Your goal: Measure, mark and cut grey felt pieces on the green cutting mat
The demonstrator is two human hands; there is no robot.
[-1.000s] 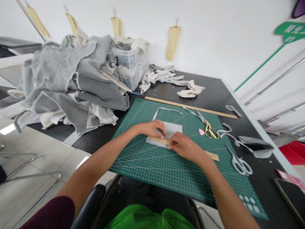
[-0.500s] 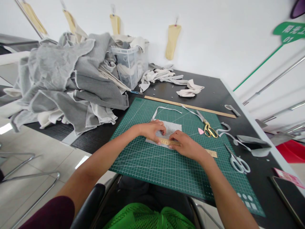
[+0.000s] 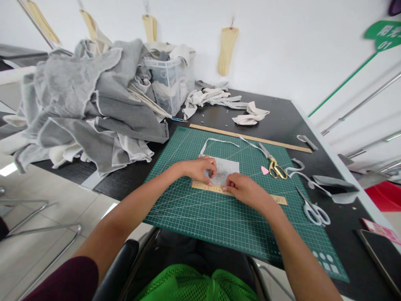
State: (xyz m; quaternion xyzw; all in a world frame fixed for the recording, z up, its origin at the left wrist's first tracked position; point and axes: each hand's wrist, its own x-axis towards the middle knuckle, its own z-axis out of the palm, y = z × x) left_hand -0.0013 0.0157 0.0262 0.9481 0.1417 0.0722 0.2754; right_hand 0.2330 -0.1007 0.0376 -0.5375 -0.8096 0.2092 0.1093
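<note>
A grey fabric piece (image 3: 223, 167) lies on the green cutting mat (image 3: 188, 213), and a short wooden ruler (image 3: 205, 186) lies across its near edge. My left hand (image 3: 199, 169) is on the left part of the fabric, thumb and fingers curled in around it, the thumb tip close to the ruler's upper edge. On the right, my right hand (image 3: 244, 188) has closed fingers gripping the ruler near its middle. The ruler's right end sticks out past my right wrist. Just beyond the fabric lies a thin white strip (image 3: 219, 141).
Gold-handled scissors (image 3: 275, 167), pink chalk (image 3: 265, 170) and white-handled scissors (image 3: 315, 211) lie to the right. A long wooden ruler (image 3: 250, 138) crosses the mat's far edge. Grey cloth (image 3: 78, 96) is heaped left beside a clear bin (image 3: 167, 83). A phone (image 3: 379, 259) lies at the right.
The short ruler has shifted towards me to the fabric's near edge, and more of its left end shows. My right hand has moved slightly with it; the left stays on the fabric.
</note>
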